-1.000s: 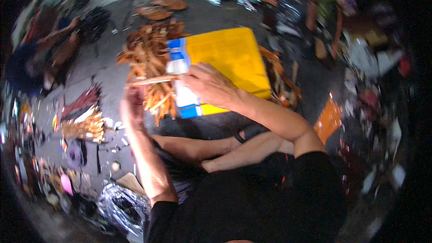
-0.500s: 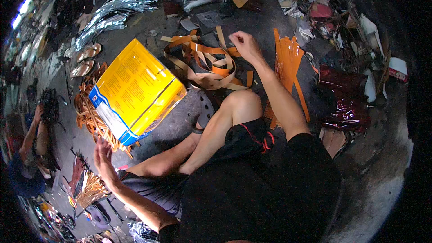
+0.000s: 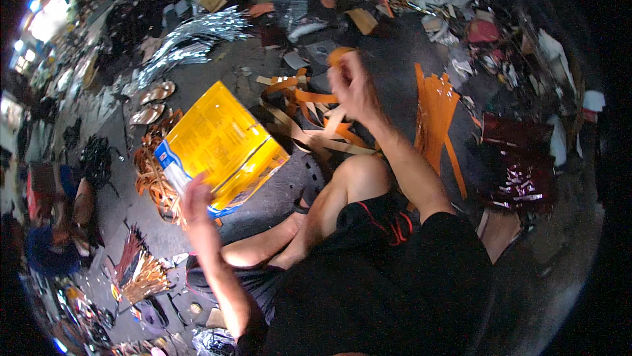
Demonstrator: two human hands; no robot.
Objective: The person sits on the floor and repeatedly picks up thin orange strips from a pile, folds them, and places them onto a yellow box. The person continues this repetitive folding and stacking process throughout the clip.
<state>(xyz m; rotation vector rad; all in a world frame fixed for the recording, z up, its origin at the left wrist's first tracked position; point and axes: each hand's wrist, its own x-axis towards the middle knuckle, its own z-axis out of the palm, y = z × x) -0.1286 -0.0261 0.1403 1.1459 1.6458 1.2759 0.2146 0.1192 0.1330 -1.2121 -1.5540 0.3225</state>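
Observation:
Beyond my raised knee, my right hand (image 3: 354,92) is closed, with a curved orange strip (image 3: 342,55) showing at its fingertips. Loose orange and tan strips (image 3: 316,133) lie tangled on the floor just below that hand. My left hand (image 3: 201,214) is lifted at the near-left side of a big yellow box (image 3: 217,138) with a blue and white edge. Motion blurs its fingers, and whether it touches the box cannot be made out. A heap of thin tan strips (image 3: 155,188) sticks out from the box's left side.
Flat orange strips (image 3: 434,119) lie right of my right forearm, with dark red glossy sheets (image 3: 517,165) farther right. Sandals (image 3: 150,112) and shiny silver strips (image 3: 191,43) lie far left. Bundled brown strips (image 3: 141,273) are at near left. Another person (image 3: 56,237) is at the left edge.
The view has shifted, moving the scene slightly right and down. My left hand has risen in front of the box's near-left corner. An orange strip now shows at my right hand.

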